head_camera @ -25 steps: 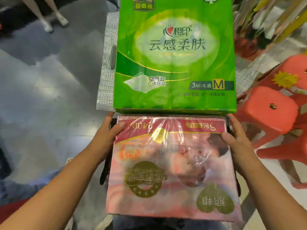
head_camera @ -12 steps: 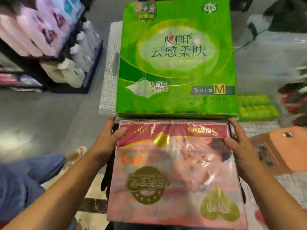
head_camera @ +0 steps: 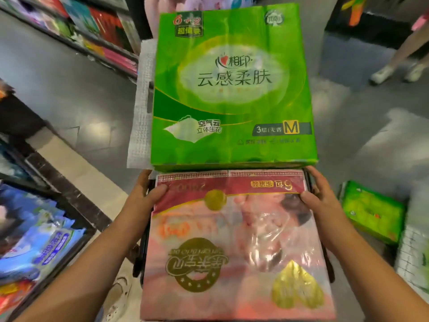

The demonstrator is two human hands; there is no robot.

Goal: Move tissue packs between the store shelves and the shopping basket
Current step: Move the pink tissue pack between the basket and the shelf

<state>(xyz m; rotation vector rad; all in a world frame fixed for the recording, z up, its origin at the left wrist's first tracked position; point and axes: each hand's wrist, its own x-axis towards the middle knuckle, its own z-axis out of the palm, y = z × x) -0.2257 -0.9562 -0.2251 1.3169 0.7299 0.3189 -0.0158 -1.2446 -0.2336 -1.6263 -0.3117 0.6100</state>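
Pink plastic-wrapped tissue pack (head_camera: 236, 240) is lying flat on top of a black shopping basket (head_camera: 142, 252), of which only thin frame edges are showing at the pack's two sides. Its print is reading upside down to the wearer, and its red sealed band is pointing away from the body; the long axis cannot be told under the foreshortening. Left hand (head_camera: 141, 198) and right hand (head_camera: 322, 198) are well apart, each gripping one far corner of the pink pack, thumb lying on top, fingers running down the side. Large green plastic-wrapped tissue pack (head_camera: 232, 89) is touching the pink pack's far edge, long axis running away from the wearer, print upright, white perforated carry flap (head_camera: 141, 101) on its left. Small green pack (head_camera: 371, 214) is lying right of the pink pack. Shelf with blue packs (head_camera: 39, 240) is standing to the pink pack's left.
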